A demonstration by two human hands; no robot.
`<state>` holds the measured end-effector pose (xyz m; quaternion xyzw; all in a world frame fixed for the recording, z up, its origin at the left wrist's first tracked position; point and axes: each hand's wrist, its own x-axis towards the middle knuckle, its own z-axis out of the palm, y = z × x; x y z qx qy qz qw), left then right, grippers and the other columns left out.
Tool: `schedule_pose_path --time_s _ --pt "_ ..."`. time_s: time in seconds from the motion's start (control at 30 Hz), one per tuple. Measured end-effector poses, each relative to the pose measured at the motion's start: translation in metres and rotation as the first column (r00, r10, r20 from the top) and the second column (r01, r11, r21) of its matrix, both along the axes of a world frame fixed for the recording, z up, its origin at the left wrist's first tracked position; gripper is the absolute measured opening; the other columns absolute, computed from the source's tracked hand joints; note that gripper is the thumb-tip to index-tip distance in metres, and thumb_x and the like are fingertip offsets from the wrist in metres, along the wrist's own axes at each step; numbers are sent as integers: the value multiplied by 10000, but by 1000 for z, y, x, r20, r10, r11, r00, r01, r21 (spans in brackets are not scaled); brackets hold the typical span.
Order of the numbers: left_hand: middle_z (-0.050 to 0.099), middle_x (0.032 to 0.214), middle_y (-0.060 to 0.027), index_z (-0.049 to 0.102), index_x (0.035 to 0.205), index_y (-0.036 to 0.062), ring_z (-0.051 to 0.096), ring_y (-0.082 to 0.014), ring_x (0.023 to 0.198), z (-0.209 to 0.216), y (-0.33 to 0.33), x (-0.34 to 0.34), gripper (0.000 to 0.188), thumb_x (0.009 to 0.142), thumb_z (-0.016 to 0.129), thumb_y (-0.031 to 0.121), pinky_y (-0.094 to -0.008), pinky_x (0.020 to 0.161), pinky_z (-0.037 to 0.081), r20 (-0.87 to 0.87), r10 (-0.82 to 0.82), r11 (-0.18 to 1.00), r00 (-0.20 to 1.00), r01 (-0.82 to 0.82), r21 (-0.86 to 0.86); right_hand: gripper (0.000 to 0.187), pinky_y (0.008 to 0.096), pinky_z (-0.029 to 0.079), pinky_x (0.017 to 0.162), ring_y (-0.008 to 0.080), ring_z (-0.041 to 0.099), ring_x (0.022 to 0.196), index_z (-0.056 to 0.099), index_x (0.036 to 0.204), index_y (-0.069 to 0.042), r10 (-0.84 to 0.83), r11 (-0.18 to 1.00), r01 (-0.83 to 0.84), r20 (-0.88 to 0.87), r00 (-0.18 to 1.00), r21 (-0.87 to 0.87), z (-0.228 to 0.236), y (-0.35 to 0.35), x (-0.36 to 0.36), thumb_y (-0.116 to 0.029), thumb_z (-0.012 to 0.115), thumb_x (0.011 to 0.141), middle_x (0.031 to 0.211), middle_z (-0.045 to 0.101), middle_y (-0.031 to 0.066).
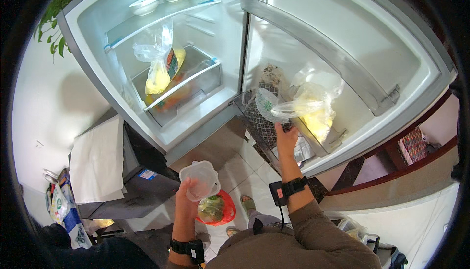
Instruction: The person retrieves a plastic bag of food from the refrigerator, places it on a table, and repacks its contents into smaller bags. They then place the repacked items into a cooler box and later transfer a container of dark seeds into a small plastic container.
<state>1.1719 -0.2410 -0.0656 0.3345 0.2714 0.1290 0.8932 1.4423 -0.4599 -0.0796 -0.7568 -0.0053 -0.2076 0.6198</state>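
Observation:
My left hand point(182, 198) is closed around the side of a clear plastic container point(199, 181), which hangs above the floor in front of the fridge. My right hand point(287, 144) reaches into the lower door bin point(252, 127). Its fingers seem pinched at the lower edge of a translucent white oval piece with a green mark point(268, 105); part of this grip is hidden. Behind that piece stands a dark mesh bag point(264, 127). Right beside the hand is a knotted clear plastic bag with yellow contents point(313, 114).
The fridge stands open, its door point(391, 38) swung right. Inside, white bowls point(145, 4) rest on a shelf, and a bagged yellow item point(159, 80) sits at the drawer point(183, 92). A red bag with greens point(227, 207) lies on the floor. To the left is a dark cabinet point(142, 190).

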Motion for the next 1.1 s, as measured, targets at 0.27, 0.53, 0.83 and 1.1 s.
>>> schedule_pose_path --time_s 0.27,0.53,0.83,1.1 --pt "580 1034 -152 526 1043 -18 580 -302 962 -13 1 4 443 847 563 378 -455 840 484 -120 66 998 991 -65 9 609 355 373 956 235 508 1081 525 1173 29 191 980 -180 -161 968 80 -16 -24 47 -132 794 652 1165 557 135" --pt "569 1014 -137 521 1063 -17 573 -296 950 -19 2 27 464 830 589 379 -443 835 472 -203 74 997 976 -71 24 592 349 397 931 232 549 1027 550 1137 12 193 981 -190 -312 930 38 -53 -14 25 -165 818 640 1132 583 131" --pt "569 1043 -140 474 1168 -21 583 -283 926 -13 2 34 605 809 586 453 -399 799 484 -280 67 997 958 -56 49 542 368 433 842 280 561 931 554 1090 39 323 927 -316 1 946 -201 -4 12 37 -215 794 675 1049 592 158" --pt "570 1046 -133 455 1213 -21 587 -242 919 1 -9 17 661 805 580 484 -355 769 478 -219 159 984 963 -138 109 527 410 467 787 324 606 850 555 1083 1 319 883 -260 95 943 -390 70 37 29 -254 778 680 940 620 162"
